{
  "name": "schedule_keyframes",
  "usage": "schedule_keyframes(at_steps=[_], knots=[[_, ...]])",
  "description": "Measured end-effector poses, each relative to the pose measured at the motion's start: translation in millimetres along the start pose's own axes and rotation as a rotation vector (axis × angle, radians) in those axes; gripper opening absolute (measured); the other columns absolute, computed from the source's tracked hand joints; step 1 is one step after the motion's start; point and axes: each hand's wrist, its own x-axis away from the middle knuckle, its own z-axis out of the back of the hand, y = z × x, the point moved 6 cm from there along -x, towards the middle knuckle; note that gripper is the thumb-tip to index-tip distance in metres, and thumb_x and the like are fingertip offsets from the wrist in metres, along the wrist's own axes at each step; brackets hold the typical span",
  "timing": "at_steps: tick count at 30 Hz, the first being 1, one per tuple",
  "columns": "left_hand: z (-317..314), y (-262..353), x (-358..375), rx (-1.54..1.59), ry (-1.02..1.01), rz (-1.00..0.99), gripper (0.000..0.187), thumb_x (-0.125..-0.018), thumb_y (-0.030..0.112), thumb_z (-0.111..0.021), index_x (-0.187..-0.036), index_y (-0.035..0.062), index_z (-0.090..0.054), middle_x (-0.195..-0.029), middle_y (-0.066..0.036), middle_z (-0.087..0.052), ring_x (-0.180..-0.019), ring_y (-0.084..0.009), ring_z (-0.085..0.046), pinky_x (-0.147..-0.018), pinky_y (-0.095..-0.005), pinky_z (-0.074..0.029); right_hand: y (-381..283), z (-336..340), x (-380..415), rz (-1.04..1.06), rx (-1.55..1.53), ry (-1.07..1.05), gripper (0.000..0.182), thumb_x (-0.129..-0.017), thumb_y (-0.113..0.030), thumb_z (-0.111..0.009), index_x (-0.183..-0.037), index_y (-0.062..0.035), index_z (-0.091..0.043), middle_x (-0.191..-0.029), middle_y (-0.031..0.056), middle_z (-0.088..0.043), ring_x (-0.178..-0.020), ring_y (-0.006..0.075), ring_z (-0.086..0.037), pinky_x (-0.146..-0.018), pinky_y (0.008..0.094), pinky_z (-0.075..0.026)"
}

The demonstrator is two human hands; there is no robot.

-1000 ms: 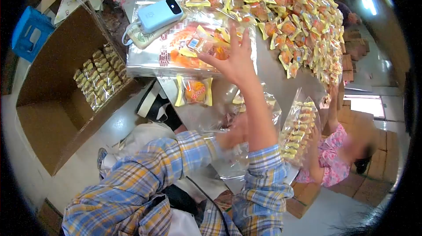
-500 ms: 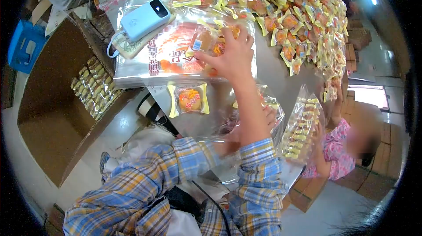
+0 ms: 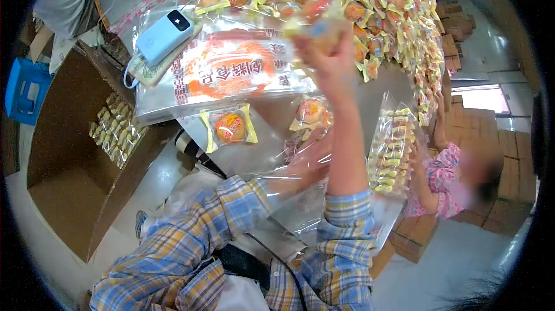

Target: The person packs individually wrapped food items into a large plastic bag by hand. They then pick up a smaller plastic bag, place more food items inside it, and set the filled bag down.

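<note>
My right hand (image 3: 332, 65) is raised above the stack of printed bags, its fingers closed on wrapped cakes (image 3: 319, 19) with yellow wrapper ends; motion blur hides how many. Lower down, my left hand (image 3: 312, 157) is curled at a clear plastic bag (image 3: 292, 210), its fingertips partly hidden. Another wrapped cake (image 3: 310, 111) shows just above that hand, at the bag. One single wrapped cake (image 3: 230, 127) lies to the left on the table. Beyond my hands, the printed clear bags (image 3: 231, 71) lie in a flat stack.
A large heap of wrapped cakes (image 3: 387, 7) covers the far table. A blue power bank (image 3: 165, 37) rests on the bag stack. A filled bag (image 3: 393, 149) lies at right beside another person (image 3: 442, 178). At left stand a cardboard box (image 3: 69, 160) with packs inside and a blue crate (image 3: 26, 91).
My right hand has lifted wrapped cakes off the printed bags and moved up and right, uncovering the print. My left hand has shifted slightly. The whole view has moved a little.
</note>
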Motion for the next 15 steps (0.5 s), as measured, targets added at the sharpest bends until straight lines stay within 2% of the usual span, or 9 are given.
schedule_keyframes(at_steps=[1, 3, 5, 8, 10, 11, 12, 14, 15], knots=[[1, 5, 0, -0.218, 0.025, -0.054, 0.059, -0.101, 0.031, -0.051, -0.156, 0.0128, -0.039, -0.163, -0.007, -0.040, -0.152, -0.0247, -0.035, -0.129, -0.0466, -0.019, -16, 13, 8, 0.005, -0.094, 0.012, 0.078, -0.082, -0.024, -0.086, -0.145, -0.0095, -0.042, -0.135, 0.0120, -0.058, -0.117, 0.0253, -0.066, -0.083, 0.0412, -0.063], [-9, 12, -1, -0.912, -0.019, -0.246, 0.059, -0.099, 0.031, -0.055, -0.155, 0.0143, -0.042, -0.162, -0.006, -0.042, -0.152, -0.0236, -0.035, -0.128, -0.0467, -0.019, -43, 41, 33, 0.014, -0.229, 0.036, 0.076, -0.083, -0.027, -0.085, -0.145, -0.0102, -0.044, -0.138, 0.0137, -0.056, -0.121, 0.0267, -0.063, -0.088, 0.0426, -0.059], [-28, 16, -6, -1.645, -0.110, -0.525, 0.059, -0.096, 0.031, -0.061, -0.152, 0.0168, -0.047, -0.160, -0.004, -0.044, -0.151, -0.0222, -0.035, -0.127, -0.0476, -0.019, -63, 60, 75, 0.015, -0.340, 0.022, 0.075, -0.083, -0.030, -0.085, -0.144, -0.0110, -0.045, -0.141, 0.0154, -0.054, -0.125, 0.0281, -0.060, -0.093, 0.0440, -0.055], [-53, 28, 9, -1.853, -0.174, -0.635, 0.051, -0.084, 0.022, -0.069, -0.134, 0.0152, -0.064, -0.150, -0.008, -0.052, -0.147, -0.0239, -0.042, -0.121, -0.0513, -0.025, -71, 61, 179, -0.070, -0.563, -0.143, 0.073, -0.084, -0.034, -0.084, -0.143, -0.0122, -0.047, -0.145, 0.0179, -0.051, -0.131, 0.0302, -0.055, -0.101, 0.0460, -0.048], [-56, 21, 5, -2.323, -0.102, -0.790, 0.048, -0.082, 0.018, -0.069, -0.130, 0.0145, -0.066, -0.149, -0.010, -0.053, -0.146, -0.0259, -0.043, -0.120, -0.0524, -0.027, -65, 40, 256, -0.198, -0.743, -0.333, 0.072, -0.085, -0.037, -0.084, -0.142, -0.0130, -0.049, -0.148, 0.0196, -0.050, -0.135, 0.0317, -0.052, -0.106, 0.0474, -0.044], [-53, 20, 4, -2.352, -0.107, -0.777, 0.060, -0.085, 0.026, -0.071, -0.143, 0.0183, -0.059, -0.147, -0.011, -0.055, -0.141, -0.0272, -0.047, -0.117, -0.0537, -0.027, -59, 24, 291, -0.277, -0.789, -0.413, 0.071, -0.085, -0.039, -0.084, -0.142, -0.0133, -0.049, -0.150, 0.0204, -0.049, -0.137, 0.0324, -0.051, -0.108, 0.0481, -0.042], [-49, 19, 3, -2.336, -0.100, -0.791, 0.059, -0.086, 0.026, -0.070, -0.143, 0.0184, -0.059, -0.148, -0.010, -0.055, -0.141, -0.0271, -0.047, -0.117, -0.0546, -0.026, -52, 11, 320, -0.348, -0.800, -0.476, 0.071, -0.085, -0.040, -0.084, -0.142, -0.0137, -0.050, -0.151, 0.0213, -0.048, -0.139, 0.0331, -0.049, -0.111, 0.0488, -0.040], [-42, 15, 2, -2.310, -0.097, -0.811, 0.056, -0.087, 0.026, -0.069, -0.141, 0.0186, -0.061, -0.150, -0.009, -0.054, -0.141, -0.0271, -0.048, -0.117, -0.0563, -0.026, -39, 0, 350, -0.346, -0.624, -0.472, 0.070, -0.086, -0.043, -0.083, -0.141, -0.0145, -0.052, -0.154, 0.0229, -0.046, -0.143, 0.0345, -0.046, -0.116, 0.0502, -0.036], [-41, 14, 2, -2.373, -0.097, -0.781, 0.054, -0.088, 0.027, -0.068, -0.141, 0.0197, -0.062, -0.153, -0.008, -0.053, -0.143, -0.0273, -0.047, -0.117, -0.0588, -0.024, -32, 1, 357, -0.310, -0.454, -0.445, 0.063, -0.086, -0.033, -0.083, -0.137, -0.0137, -0.053, -0.157, 0.0242, -0.043, -0.148, 0.0375, -0.038, -0.119, 0.0512, -0.031]])
